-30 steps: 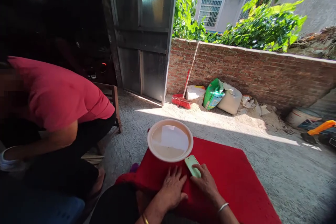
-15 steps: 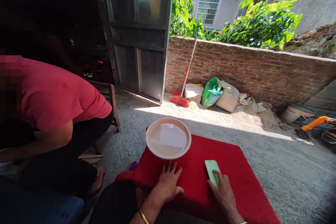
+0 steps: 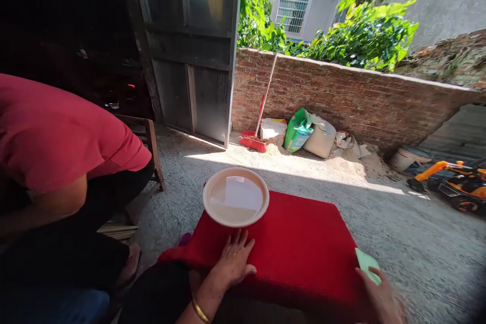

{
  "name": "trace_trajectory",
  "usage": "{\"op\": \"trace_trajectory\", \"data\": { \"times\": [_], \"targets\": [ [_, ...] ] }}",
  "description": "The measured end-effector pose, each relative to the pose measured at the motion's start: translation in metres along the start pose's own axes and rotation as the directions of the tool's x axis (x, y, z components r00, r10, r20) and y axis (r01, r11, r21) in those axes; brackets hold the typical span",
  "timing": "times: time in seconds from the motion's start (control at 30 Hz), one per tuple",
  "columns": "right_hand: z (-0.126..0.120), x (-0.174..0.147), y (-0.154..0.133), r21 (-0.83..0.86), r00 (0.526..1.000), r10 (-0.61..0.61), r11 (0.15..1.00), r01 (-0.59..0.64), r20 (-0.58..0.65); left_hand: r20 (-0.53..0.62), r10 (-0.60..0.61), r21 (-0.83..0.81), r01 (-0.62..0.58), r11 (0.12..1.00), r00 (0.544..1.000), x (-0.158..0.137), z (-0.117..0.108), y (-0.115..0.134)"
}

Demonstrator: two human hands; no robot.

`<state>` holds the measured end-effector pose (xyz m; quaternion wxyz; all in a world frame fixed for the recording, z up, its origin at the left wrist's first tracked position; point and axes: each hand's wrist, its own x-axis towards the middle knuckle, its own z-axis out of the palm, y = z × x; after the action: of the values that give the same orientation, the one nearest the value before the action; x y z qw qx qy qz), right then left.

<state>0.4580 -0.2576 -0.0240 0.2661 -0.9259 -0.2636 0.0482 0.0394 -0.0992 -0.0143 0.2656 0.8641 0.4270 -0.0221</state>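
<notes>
The red cloth-topped table (image 3: 299, 238) bore a round pale basin (image 3: 236, 224) at its far left corner. The left hand (image 3: 234, 264) lay palm-down near the basin. Whether the pale green slab (image 3: 365, 262) at the right edge made contact could not be confirmed.

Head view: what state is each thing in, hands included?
Basin: upright, with liquid in it.
Red cloth: spread out, top fairly smooth.
Light green object: held, at the cloth's right edge.
Left hand: palm down on the cloth, fingers spread.
Right hand: gripping the light green object.
Door: open.
Broom: bristles down, handle leaning toward the brick wall.
Orange toy digger: upright.
</notes>
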Motion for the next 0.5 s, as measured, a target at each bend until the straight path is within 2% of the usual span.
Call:
{"op": "trace_trajectory", "data": {
  "times": [0.07,0.13,0.17,0.2,0.27,0.3,0.33,0.37,0.4,0.43,0.5],
  "targets": [
    [0.012,-0.018,-0.01,-0.011,1.0,0.018,1.0,-0.018,0.006,0.013,-0.008,0.009,0.008,1.0,1.0,0.001,-0.001,-0.001],
    [0.035,-0.058,-0.037,0.007,0.992,-0.093,0.996,0.093,0.08,0.029,-0.013,0.017,0.013,1.0,0.999,0.001,-0.002,-0.003],
    [0.047,-0.083,-0.055,0.03,0.968,-0.198,0.98,0.196,0.155,0.033,-0.015,0.019,0.014,1.0,0.999,0.001,-0.003,-0.003],
    [0.059,-0.108,-0.074,0.077,0.915,-0.325,0.946,0.315,0.239,0.035,-0.015,0.021,0.015,1.0,0.999,0.001,-0.004,-0.004],
    [0.075,-0.152,-0.109,0.206,0.762,-0.512,0.859,0.47,0.396,0.04,-0.017,0.026,0.016,1.0,0.999,0.0,-0.006,-0.004],
    [0.077,-0.166,-0.121,0.265,0.691,-0.563,0.826,0.498,0.454,0.046,-0.02,0.03,0.019,0.999,0.999,0.0,-0.007,-0.004],
    [0.077,-0.172,-0.13,0.316,0.641,-0.587,0.808,0.497,0.494,0.051,-0.022,0.034,0.02,0.999,0.998,0.0,-0.008,-0.003],
    [0.072,-0.17,-0.133,0.358,0.623,-0.594,0.804,0.475,0.508,0.054,-0.02,0.038,0.018,0.999,0.998,-0.001,-0.009,-0.003],
    [0.065,-0.161,-0.13,0.388,0.645,-0.585,0.811,0.439,0.493,0.055,-0.016,0.042,0.014,0.999,0.998,-0.001,-0.01,-0.003],
    [0.055,-0.144,-0.121,0.405,0.7,-0.556,0.824,0.396,0.447,0.054,-0.012,0.044,0.01,0.999,0.998,-0.002,-0.01,-0.003],
    [0.031,-0.095,-0.089,0.382,0.856,-0.428,0.872,0.307,0.29,0.051,-0.002,0.045,0.0,0.999,0.999,-0.003,-0.011,-0.002]
  ]
}}
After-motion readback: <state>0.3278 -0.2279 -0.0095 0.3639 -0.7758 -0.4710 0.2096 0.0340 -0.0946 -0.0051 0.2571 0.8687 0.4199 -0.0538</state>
